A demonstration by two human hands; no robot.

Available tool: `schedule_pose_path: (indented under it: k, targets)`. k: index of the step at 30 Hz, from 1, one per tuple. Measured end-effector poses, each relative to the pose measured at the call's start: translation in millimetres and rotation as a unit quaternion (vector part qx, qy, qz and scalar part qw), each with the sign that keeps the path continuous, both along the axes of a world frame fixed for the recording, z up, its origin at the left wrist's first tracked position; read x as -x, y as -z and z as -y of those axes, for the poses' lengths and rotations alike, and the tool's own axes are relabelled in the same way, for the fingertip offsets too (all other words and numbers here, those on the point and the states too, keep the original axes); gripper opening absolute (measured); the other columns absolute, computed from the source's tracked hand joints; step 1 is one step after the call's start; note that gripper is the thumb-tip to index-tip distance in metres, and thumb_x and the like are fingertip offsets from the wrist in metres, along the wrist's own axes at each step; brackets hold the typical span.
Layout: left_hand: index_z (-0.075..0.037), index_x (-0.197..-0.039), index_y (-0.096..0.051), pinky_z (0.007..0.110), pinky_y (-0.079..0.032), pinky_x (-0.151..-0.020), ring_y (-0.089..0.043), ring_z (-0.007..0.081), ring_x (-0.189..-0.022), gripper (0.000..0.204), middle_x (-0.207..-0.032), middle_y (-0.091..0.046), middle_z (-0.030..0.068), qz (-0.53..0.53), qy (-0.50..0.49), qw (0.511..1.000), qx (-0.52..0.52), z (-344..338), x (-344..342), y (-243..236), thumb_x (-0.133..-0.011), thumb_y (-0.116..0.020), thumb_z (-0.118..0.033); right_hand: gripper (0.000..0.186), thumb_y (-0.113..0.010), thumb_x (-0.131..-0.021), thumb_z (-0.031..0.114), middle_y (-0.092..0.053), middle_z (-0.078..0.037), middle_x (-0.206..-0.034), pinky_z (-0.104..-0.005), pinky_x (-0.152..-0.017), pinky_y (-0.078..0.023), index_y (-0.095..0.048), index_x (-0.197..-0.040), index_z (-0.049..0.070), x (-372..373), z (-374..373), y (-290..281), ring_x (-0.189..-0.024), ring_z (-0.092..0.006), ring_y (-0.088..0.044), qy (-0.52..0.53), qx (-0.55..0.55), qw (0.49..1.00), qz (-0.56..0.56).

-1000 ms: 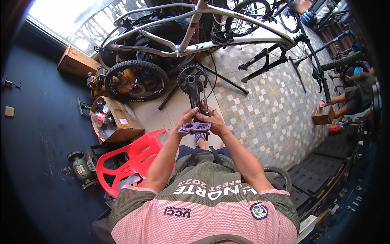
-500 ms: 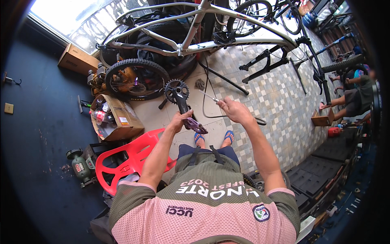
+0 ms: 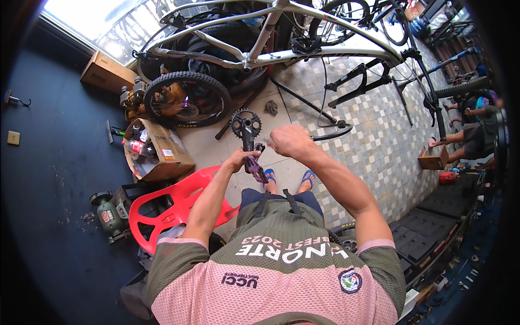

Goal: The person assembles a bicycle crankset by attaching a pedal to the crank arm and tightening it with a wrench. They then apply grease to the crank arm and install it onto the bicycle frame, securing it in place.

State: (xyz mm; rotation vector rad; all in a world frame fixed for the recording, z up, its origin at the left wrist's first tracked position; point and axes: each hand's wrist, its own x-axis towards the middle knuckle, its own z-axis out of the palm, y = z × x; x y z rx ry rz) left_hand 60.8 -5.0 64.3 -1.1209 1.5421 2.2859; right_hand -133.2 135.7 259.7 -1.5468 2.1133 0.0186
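L hand (image 3: 236, 159) is clasping crankset (image 3: 248, 137), just off ctr toward 11; R hand (image 3: 290, 142) is fisting at its 4 o'clock, contents unclear. Tiled flr (image 3: 390, 162) is spreading toward 3, bike frame (image 3: 265, 32) spanning 12, blue wall (image 3: 49, 162) filling 9.

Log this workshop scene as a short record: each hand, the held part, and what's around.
left hand: holding a crank arm near its pedal end
attached: chainring; purple pedal
right hand: fingers curled, near the crank; contents unclear
beyond right hand: black hose
ahead: white bike frame
left side: wheel, cardboard box, red plastic seat
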Motion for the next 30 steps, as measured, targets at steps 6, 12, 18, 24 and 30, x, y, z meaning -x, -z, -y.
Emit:
schedule_pose_path:
  k: [6, 12, 18, 24, 30]
  targets:
    - [-0.004, -0.09, -0.073, 0.031, -0.047, -0.063, -0.06, 0.0124, -0.067, 0.034, -0.078, -0.066, 0.0, -0.005, -0.018, 1.0, 0.004, -13.9, 12.0, -7.5, -0.082, -0.091, -0.032, 0.041, -0.063, -0.1, 0.046, -0.076, -0.024, -0.099, -0.0512, -0.086, -0.059, -0.081, -0.105, 0.009, 13.3, 10.4, -13.8, -0.098, -0.0411, -0.074, 0.053, -0.031, 0.998, 0.018]
    - [-0.006, -0.093, -0.072, 0.033, -0.048, -0.064, -0.061, 0.0114, -0.072, 0.033, -0.083, -0.068, 0.0002, 0.005, 0.084, 0.995, 0.048, -18.8, 19.3, 7.0, -0.083, -0.09, -0.033, 0.042, -0.063, -0.1, 0.048, -0.077, -0.021, -0.106, -0.049, -0.091, -0.058, -0.08, -0.108, 0.01, 24.1, 17.1, -18.9, -0.104, -0.0391, -0.074, 0.08, -0.011, 0.995, 0.053]
    - [-0.008, -0.082, -0.068, 0.032, -0.044, -0.058, -0.056, 0.0101, -0.065, 0.032, -0.076, -0.064, -0.0016, 0.01, 0.114, 0.99, 0.077, -29.2, 27.9, -3.5, -0.083, -0.089, -0.032, 0.037, -0.071, -0.094, 0.043, -0.079, -0.015, -0.096, -0.046, -0.085, -0.06, -0.082, -0.095, 0.008, 19.2, 5.4, -23.0, -0.095, -0.0362, -0.077, 0.09, 0.004, 0.996, 0.002]
    - [-0.008, -0.08, -0.069, 0.031, -0.045, -0.058, -0.058, 0.0104, -0.064, 0.032, -0.075, -0.065, -0.0008, 0.008, 0.121, 0.99, 0.078, -21.5, 22.9, 4.6, -0.083, -0.089, -0.033, 0.043, -0.065, -0.1, 0.045, -0.077, -0.022, -0.106, -0.0491, -0.09, -0.058, -0.08, -0.106, 0.006, 16.0, 5.4, -31.4, -0.105, -0.0395, -0.074, 0.087, -0.024, 0.996, 0.003]
    - [-0.004, -0.088, -0.071, 0.032, -0.05, -0.064, -0.062, 0.012, -0.07, 0.034, -0.081, -0.069, 0.0021, 0.01, 0.102, 0.992, 0.077, -22.7, 18.8, -4.4, -0.084, -0.089, -0.033, 0.031, -0.067, -0.095, 0.033, -0.078, -0.018, -0.108, -0.0467, -0.089, -0.059, -0.082, -0.105, 0.008, 23.7, 5.5, -24.3, -0.105, -0.0357, -0.075, 0.128, -0.024, 0.991, -0.007]
